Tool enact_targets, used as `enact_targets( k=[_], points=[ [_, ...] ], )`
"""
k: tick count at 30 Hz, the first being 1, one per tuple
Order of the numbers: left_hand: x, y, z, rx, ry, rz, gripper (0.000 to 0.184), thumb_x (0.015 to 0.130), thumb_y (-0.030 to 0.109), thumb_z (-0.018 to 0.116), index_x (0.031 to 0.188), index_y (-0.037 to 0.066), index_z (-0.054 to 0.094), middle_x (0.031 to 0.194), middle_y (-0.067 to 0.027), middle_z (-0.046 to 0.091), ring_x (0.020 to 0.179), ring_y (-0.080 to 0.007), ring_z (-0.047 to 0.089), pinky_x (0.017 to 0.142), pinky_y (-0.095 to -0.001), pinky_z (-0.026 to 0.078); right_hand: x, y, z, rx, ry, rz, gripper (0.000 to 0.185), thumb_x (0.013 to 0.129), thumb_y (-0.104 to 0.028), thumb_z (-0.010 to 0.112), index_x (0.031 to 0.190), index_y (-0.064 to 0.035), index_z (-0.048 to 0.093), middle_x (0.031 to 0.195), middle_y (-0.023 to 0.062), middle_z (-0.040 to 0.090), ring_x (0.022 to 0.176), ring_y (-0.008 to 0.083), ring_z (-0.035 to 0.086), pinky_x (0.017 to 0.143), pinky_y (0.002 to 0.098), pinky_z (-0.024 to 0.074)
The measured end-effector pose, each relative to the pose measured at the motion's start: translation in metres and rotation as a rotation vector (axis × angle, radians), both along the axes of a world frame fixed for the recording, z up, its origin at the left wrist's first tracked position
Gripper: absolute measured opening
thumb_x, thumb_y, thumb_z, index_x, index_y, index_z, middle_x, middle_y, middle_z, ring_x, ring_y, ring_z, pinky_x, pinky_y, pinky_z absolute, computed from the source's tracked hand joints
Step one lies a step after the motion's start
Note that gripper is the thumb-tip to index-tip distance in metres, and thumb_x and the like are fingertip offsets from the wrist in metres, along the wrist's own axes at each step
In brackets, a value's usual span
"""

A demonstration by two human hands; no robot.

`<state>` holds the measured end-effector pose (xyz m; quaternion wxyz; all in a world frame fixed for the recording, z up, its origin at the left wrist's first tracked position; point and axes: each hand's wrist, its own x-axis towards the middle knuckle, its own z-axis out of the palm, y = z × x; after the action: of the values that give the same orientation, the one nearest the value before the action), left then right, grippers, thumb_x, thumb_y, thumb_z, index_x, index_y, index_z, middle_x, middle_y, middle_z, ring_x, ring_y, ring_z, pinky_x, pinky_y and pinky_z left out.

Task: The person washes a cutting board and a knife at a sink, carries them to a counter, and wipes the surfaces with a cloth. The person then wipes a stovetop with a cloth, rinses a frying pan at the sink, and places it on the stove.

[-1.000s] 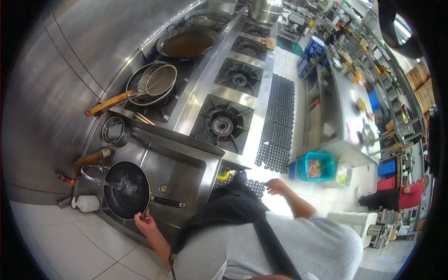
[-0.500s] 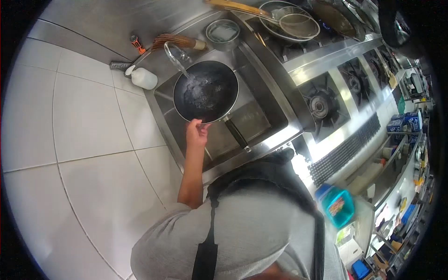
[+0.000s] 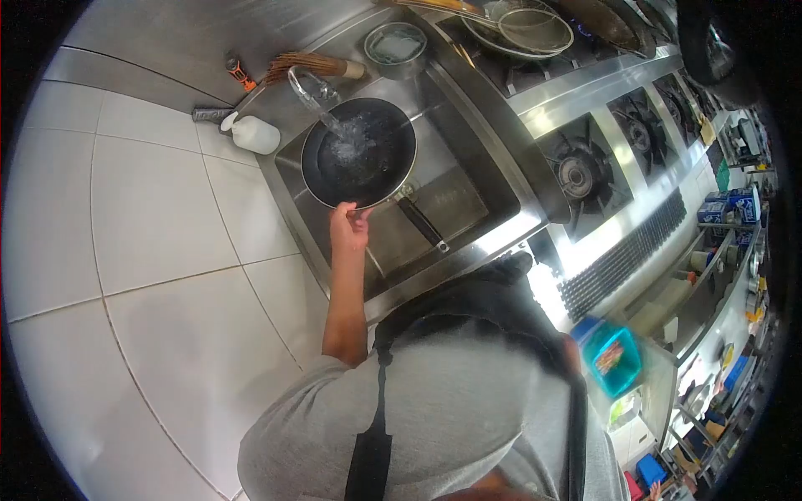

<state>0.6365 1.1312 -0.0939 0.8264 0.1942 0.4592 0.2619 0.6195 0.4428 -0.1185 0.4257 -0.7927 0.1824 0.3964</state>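
My left hand (image 3: 349, 227) pinches the near rim of a black frying pan (image 3: 376, 163) over the steel sink (image 3: 447, 200). From the faucet (image 3: 311, 93) water runs into the pan and splashes on its dark bottom. The pan's black handle (image 3: 421, 224) points toward my body, with nobody's hand on it. My right hand is not visible; the apron and my torso fill that side.
Left of the sink are a white spray bottle (image 3: 256, 135) and a bundled brush (image 3: 309, 66). Behind it sits a metal bowl (image 3: 395, 45). Burners (image 3: 576, 174) and a strainer (image 3: 535, 32) lie right; a teal bin (image 3: 614, 361) stands lower right.
The view has swung toward the sink and floor tiles. My right hand, visible a second ago, has left view. My left hand still grips the pan's rim under the running water.
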Motion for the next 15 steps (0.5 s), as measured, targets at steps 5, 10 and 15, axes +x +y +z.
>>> enact_targets(
  k=[5,10,15],
  points=[
    [-0.004,0.007,0.001,-0.014,0.056,0.022,0.032,0.074,0.000,0.071,0.096,0.012,0.050,0.088,-0.0009,0.051,0.075,-0.0231,0.061,0.052,-0.0238,0.050,0.016,0.013,-0.010,-0.110,0.351,-0.471,0.035,0.096,-0.030,0.063,0.124,-0.0094,0.063,0.100,0.0092,0.069,0.070,0.0162,0.062,0.053,0.0308,0.0425],
    [-0.004,0.010,-0.001,-0.040,0.029,0.005,0.034,0.075,0.000,0.071,0.098,0.012,0.049,0.088,-0.0010,0.051,0.077,-0.0224,0.062,0.053,-0.0236,0.051,0.019,0.022,0.007,-0.127,0.333,-0.397,0.035,0.096,-0.030,0.062,0.125,-0.0102,0.064,0.102,0.0092,0.068,0.075,0.0166,0.062,0.057,0.0313,0.0425],
    [-0.005,0.009,-0.004,-0.034,0.013,-0.008,0.031,0.076,-0.001,0.069,0.098,0.011,0.050,0.093,-0.0021,0.057,0.080,-0.0230,0.064,0.053,-0.0235,0.051,0.024,0.026,0.013,-0.140,0.336,-0.373,0.035,0.097,-0.030,0.061,0.125,-0.0110,0.064,0.104,0.0091,0.068,0.079,0.0170,0.062,0.060,0.0318,0.0424]
  ],
)
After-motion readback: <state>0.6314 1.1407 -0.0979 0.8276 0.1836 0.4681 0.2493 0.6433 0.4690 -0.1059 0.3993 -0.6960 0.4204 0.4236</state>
